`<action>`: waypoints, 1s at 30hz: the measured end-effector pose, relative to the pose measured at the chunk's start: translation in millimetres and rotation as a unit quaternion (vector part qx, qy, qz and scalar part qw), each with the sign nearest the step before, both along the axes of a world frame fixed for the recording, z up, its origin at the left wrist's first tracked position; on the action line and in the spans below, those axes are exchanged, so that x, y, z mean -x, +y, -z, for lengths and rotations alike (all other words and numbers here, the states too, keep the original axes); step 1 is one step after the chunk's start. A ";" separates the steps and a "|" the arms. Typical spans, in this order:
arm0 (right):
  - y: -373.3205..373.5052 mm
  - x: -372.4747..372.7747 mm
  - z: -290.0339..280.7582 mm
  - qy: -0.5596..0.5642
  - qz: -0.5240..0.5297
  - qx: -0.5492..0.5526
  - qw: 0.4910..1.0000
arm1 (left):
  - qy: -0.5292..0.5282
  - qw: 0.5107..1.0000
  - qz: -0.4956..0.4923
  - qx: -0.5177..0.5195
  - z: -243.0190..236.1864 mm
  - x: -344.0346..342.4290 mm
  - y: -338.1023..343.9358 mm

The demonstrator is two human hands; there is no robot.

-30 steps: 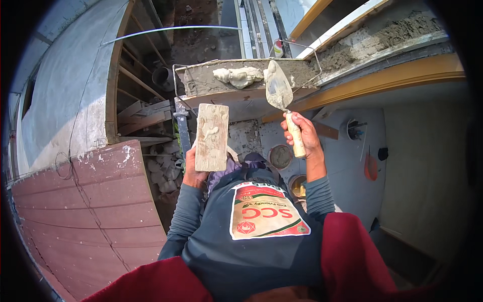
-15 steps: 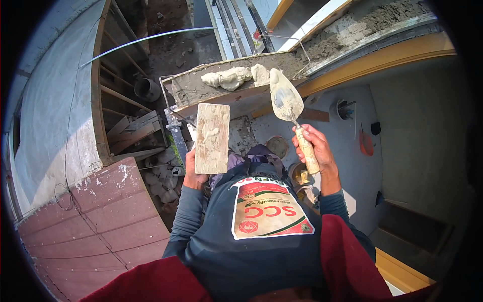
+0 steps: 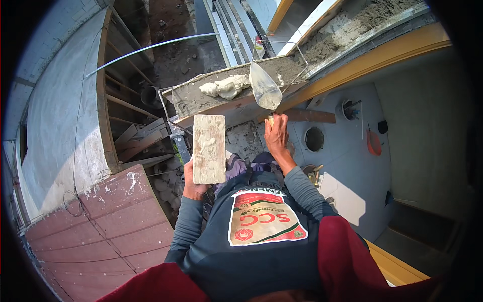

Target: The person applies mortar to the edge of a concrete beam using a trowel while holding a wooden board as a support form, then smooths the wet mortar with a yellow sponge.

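My left hand (image 3: 192, 177) grips a rectangular pale board (image 3: 209, 151) smeared with light mortar, held upper face toward the camera above my lap. My right hand (image 3: 276, 135) is closed round the wooden handle of a pointed trowel (image 3: 265, 88). The trowel's blade, with some mortar on it, lies over the right part of a long mortar-coated tray (image 3: 183, 103), beside a lump of cream-coloured mortar (image 3: 223, 86). Whether the blade touches the tray's surface I cannot tell.
A wall top with rough mortar (image 3: 352, 27) and an orange frame (image 3: 377, 55) run off to the upper right. A pink panel (image 3: 95, 221) is at the lower left. Below are buckets (image 3: 350, 109), an orange container (image 3: 373, 143) and loose planks (image 3: 141, 136).
My right hand has moved forward and left, carrying the trowel blade over the tray beside the mortar lump. The board in my left hand sits a little lower in the picture.
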State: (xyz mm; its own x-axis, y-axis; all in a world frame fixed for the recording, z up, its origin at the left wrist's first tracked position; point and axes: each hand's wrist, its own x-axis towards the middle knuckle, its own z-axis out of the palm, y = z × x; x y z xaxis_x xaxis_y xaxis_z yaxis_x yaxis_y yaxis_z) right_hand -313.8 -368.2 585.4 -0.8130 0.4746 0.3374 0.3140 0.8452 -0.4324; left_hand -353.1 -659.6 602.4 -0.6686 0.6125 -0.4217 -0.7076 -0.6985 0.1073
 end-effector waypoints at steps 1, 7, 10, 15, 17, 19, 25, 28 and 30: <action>0.3 -4.1 0.0 -0.001 0.002 0.002 1.000 | -0.001 1.000 0.002 0.002 -3.6 0.2 -0.2; 0.9 -50.4 -11.4 -0.027 -0.025 -0.008 0.999 | -0.016 0.999 0.004 -0.030 -7.5 0.5 -0.5; -0.1 -75.8 -28.7 -0.059 -0.017 -0.006 0.998 | -0.012 0.999 -0.003 -0.034 -4.3 1.2 -0.2; 13.5 -93.1 -90.1 -0.056 -0.037 0.085 0.994 | -0.024 0.998 -0.003 -0.051 -4.0 2.7 0.0; 21.4 -81.4 -117.7 -0.043 -0.065 0.098 0.992 | -0.018 0.999 -0.006 -0.049 -1.9 2.6 -2.6; 26.1 -65.1 -148.9 -0.080 -0.102 0.144 0.981 | -0.008 0.999 -0.006 -0.046 1.3 3.0 -4.1; 27.8 -16.9 -204.2 -0.274 -0.052 0.392 0.877 | 0.003 1.000 -0.011 -0.027 6.6 2.3 -10.3; 33.0 -4.6 -208.9 -0.289 -0.173 0.252 0.907 | -0.009 1.000 -0.026 -0.005 2.0 -0.9 -14.6; 42.9 -1.9 -198.7 -0.227 -0.263 0.156 0.925 | 0.004 0.999 -0.036 -0.018 3.1 -3.9 -18.0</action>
State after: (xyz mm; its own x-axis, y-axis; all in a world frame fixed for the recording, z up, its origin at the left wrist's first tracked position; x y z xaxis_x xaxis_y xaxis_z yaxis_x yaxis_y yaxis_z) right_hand -311.9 -325.3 784.1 -0.9833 -0.0096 -0.1819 0.1043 0.7892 -0.6052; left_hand -349.2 -677.6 599.4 -0.7138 0.5779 -0.3957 -0.6553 -0.7504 0.0864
